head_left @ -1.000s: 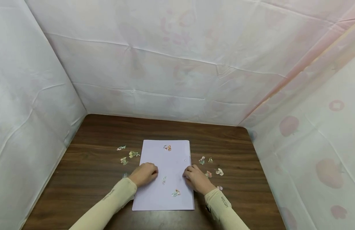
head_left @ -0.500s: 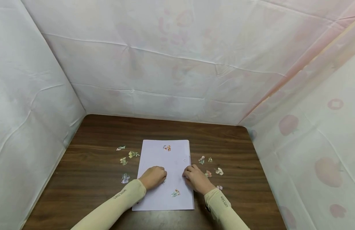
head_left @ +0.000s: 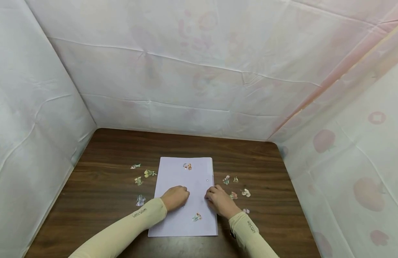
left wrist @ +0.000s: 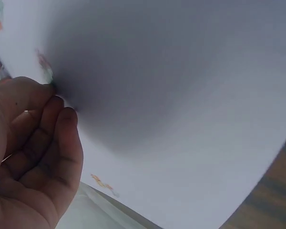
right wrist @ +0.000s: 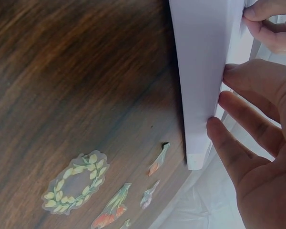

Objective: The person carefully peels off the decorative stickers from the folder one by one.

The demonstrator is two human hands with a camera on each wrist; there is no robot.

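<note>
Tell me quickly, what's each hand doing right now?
Left hand curled, fingertips on a sticker on the paper. Right hand steadying its right edge. Nothing in the way.

Sheet under both hands – pale lilac-white, plain; a grey shadow spreads from the left hand in the left wrist view. Small stickers on it: orange-and-white one far from the fingers, teal-orange one between the wrists. Table – dark brown wood grain. By the right hand: wreath sticker with yellow-green leaves on clear backing, an orange-red flower sticker beside it. Left of the left hand, loose stickers in green, yellow, pale blue. Sleeves cream-beige, small dark lettering. Backdrop white, faint pink fruit print.
</note>
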